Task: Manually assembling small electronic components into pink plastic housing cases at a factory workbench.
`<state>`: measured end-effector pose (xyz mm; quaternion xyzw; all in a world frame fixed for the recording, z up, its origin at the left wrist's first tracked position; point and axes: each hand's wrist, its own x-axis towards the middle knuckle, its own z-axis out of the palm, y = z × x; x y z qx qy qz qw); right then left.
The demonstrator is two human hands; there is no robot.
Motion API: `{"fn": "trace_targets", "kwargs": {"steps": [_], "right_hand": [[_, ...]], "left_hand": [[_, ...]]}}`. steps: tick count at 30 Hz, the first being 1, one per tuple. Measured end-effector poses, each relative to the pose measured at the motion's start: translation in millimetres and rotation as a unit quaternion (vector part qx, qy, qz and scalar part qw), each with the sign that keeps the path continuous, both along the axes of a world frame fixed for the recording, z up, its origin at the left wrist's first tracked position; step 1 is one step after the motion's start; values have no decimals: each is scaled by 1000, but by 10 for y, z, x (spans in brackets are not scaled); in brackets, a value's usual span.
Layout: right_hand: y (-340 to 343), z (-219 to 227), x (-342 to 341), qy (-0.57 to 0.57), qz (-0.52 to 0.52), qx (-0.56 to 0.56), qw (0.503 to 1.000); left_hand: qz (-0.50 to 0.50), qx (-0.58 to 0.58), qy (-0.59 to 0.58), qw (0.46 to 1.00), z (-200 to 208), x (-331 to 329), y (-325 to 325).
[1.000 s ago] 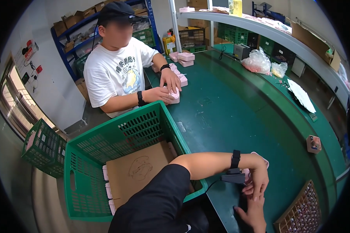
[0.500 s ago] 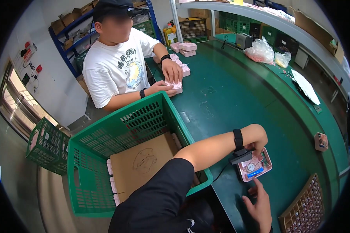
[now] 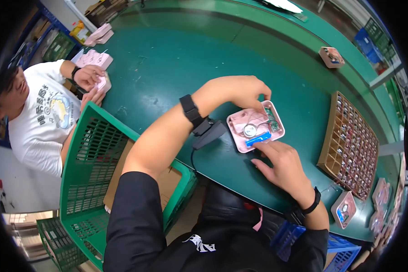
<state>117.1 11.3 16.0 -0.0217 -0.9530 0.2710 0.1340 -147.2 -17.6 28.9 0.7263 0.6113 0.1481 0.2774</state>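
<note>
A shallow pink plastic case (image 3: 236,132) lies open side up on the green table in front of me. Inside are a blue cylindrical battery (image 3: 258,138), a round silver part (image 3: 250,131), thin wires and a green circuit board (image 3: 272,119). My left hand (image 3: 251,94) reaches over the case's far side, its fingers bent at the rim; the fingertips are partly hidden. My right hand (image 3: 283,165) is at the near side, index fingertip at the battery, thumb spread away below.
A green crate (image 3: 84,149) with cardboard inside stands left. A divided box (image 3: 324,156) of small round parts and another pink case (image 3: 344,209) are right; one more case (image 3: 332,57) lies farther off. A co-worker (image 3: 43,113) handles a pink case at far left.
The view has swung toward the right. My right hand has moved up to the case, its fingertips now at the battery. My left hand stays at the case's far side.
</note>
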Motion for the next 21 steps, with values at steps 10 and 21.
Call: {"fn": "trace_targets", "kwargs": {"steps": [10,21], "right_hand": [[-74,-90,124,-1,-4,-15,1000],[1016,736,953,-38,-223,35,973]], "left_hand": [[-9,10,-58,998,-78,246,111],[-36,-125,33,991,136,180,32]]}}
